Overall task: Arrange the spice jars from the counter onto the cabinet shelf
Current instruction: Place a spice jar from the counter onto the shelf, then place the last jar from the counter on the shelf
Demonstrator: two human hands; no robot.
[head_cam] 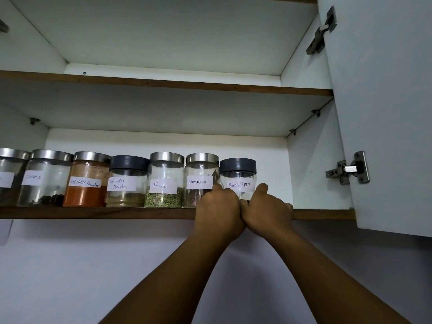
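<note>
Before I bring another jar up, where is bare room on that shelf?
Bare shelf lies between the Black Pepper jar and the cabinet's right wall. Leftward, jars stand packed from Cinnamon onward. Both hands flank Black Pepper.

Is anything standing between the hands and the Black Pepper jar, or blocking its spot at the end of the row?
Nothing visible. The left hand and right hand sit around the base of the dark-lidded clear Black Pepper jar, already on the brown-edged shelf beside the steel-lidded Cinnamon jar.
</note>
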